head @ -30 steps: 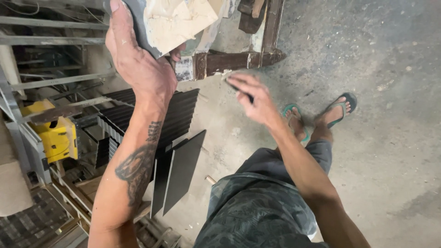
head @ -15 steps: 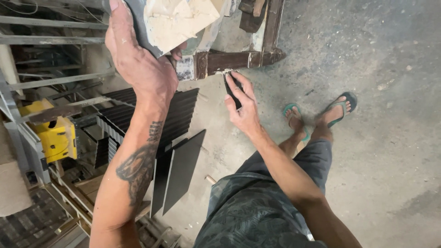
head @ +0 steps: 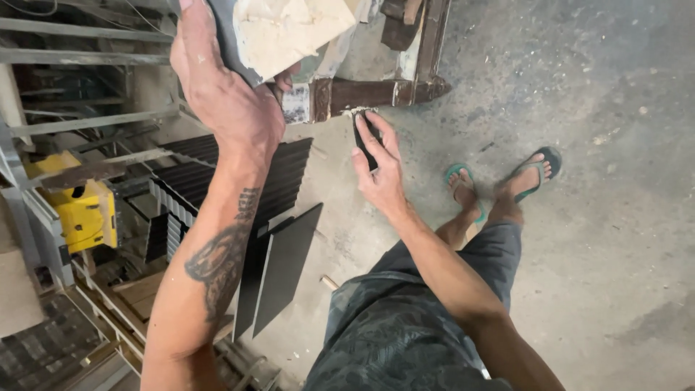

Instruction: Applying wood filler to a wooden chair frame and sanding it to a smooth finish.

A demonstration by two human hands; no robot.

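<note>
the left hand (head: 228, 94) is raised at the top of the view with its fingers clamped around a flat grey board loaded with pale putty (head: 286, 29). the right hand (head: 380, 170) has its fingers closed on a small dark flat scraper (head: 364, 137), whose tip touches the lower rail of a worn brown wooden frame smeared with pale filler (head: 362, 93). below the left forearm, black ribbed sheets (head: 282, 181) lie on the grey concrete floor (head: 594, 87), with a yellow power tool (head: 83, 213) at the left edge.
</note>
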